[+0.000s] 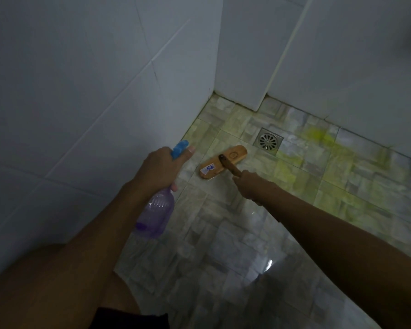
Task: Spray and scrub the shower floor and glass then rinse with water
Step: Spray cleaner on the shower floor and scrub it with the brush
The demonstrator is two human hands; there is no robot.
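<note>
L hand (160,168) is curled round the neck of a purple spray bottle (155,216), blue trigger up. R hand (248,185) is clenched on the brush handle; wooden brush head (223,161) is set flat on wet, yellow-stained floor tiles (223,245) nr steel drain (268,141), by white-tiled walls (81,79).

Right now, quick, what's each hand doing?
Left hand: closed around the spray bottle.
Right hand: closed around the brush handle, brush head on the floor.
</note>
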